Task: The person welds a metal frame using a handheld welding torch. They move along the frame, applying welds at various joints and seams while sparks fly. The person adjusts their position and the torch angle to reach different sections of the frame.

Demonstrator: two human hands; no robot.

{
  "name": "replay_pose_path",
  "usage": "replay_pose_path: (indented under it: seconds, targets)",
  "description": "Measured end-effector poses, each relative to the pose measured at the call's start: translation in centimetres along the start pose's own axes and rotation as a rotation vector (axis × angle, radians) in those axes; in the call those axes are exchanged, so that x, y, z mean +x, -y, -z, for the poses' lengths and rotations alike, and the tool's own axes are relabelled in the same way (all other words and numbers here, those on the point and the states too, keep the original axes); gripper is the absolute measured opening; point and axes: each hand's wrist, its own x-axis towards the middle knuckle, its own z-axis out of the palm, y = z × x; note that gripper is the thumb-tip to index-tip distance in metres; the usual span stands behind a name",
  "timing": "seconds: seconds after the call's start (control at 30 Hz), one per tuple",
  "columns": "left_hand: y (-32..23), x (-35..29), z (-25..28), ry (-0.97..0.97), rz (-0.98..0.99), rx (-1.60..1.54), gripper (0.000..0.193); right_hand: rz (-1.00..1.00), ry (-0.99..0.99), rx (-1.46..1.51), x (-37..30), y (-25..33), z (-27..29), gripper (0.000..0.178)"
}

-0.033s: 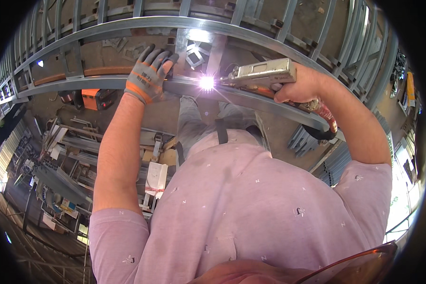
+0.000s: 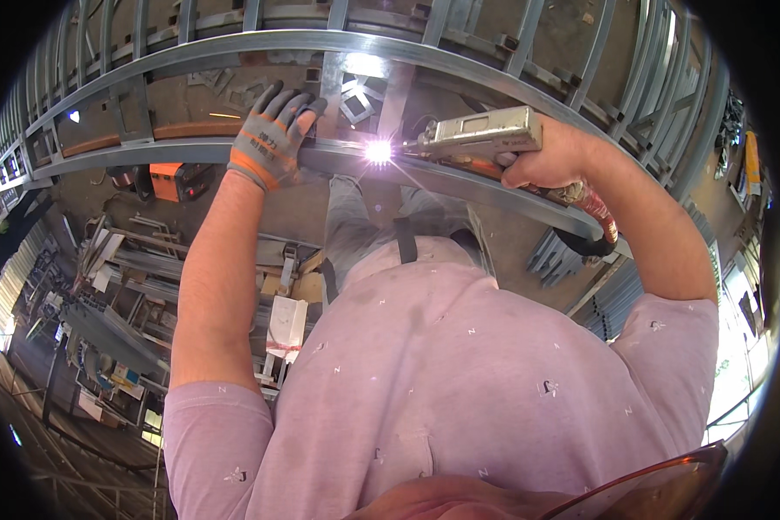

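Note:
My left hand (image 2: 270,139), in a grey and orange work glove, grips a long metal tube (image 2: 459,180) that runs across in front of me. Its fingers bend over the tube's far side. Bare, my right hand (image 2: 550,156) is closed round a boxy metal welding gun (image 2: 481,133). The gun's nozzle points left at the tube, where a bright weld arc (image 2: 379,152) glares between my hands. That glare hides the joint itself. From the gun's rear a red-wrapped cable (image 2: 596,208) hangs down.
Beyond the tube lies a larger metal frame (image 2: 338,41) with several crossbars. An orange and black machine (image 2: 175,180) stands on the floor at left. Metal lengths (image 2: 143,260) are piled at lower left. Another person's dark-clothed leg (image 2: 13,230) shows at far left.
A thin orange spark streak shows beyond my left glove, farther right than the earlier glow. Both hands and the welding gun have stayed in place; the arc still burns.

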Motion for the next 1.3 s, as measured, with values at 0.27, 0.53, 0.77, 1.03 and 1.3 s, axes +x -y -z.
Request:
replay_pose_path:
  seconds: [0.27,0.53,0.77,1.03,1.3]
  targets:
    - [0.5,-0.1,-0.1,-0.034,-0.040,-0.037,0.089,0.010,0.001,-0.041,-0.1,0.2,-0.1,0.064]
    - [1.2,-0.5,-1.7,-0.127,-0.080,-0.018,0.083,-0.012,-0.004,-0.051,-0.6,0.9,-0.1,0.062]
    - [1.6,-0.4,-2.0,-0.124,-0.092,0.045,0.080,-0.045,-0.011,-0.083,-0.6,0.4,-0.1,0.063]
    - [0.9,-0.4,-1.1,-0.088,-0.044,0.026,0.070,-0.093,0.006,-0.050,-1.3,1.1,0.2,0.061]
    - [1.0,-0.5,-1.2,-0.123,-0.052,-0.023,0.068,-0.067,0.026,-0.014,-1.4,0.9,0.3,0.058]
